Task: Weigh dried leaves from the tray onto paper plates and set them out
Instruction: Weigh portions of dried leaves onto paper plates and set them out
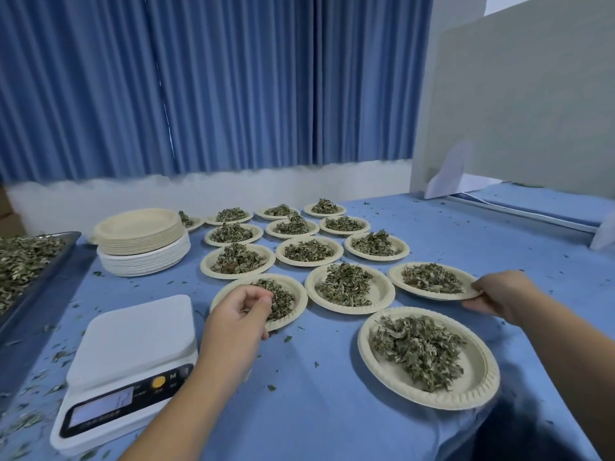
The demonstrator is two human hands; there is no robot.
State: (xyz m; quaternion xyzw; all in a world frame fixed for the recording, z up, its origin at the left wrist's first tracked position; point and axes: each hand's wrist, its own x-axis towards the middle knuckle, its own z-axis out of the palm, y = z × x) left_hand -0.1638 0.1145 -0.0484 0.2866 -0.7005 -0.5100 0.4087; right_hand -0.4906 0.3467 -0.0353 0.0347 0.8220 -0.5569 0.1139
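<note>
Pinches dried leaves (278,299) with left hand (238,316) over near-left plate (298,312) at 2 o'clock from scale (139,334), grips with right hand (496,294) rim of right plate (396,277) at 12 o'clock from front plate (481,387); judges plates light, flimsy and spill-prone, best held level by the rim.

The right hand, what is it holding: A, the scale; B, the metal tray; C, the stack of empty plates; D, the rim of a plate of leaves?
D: the right hand pinches the near right rim of a paper plate heaped with dried leaves.
</note>
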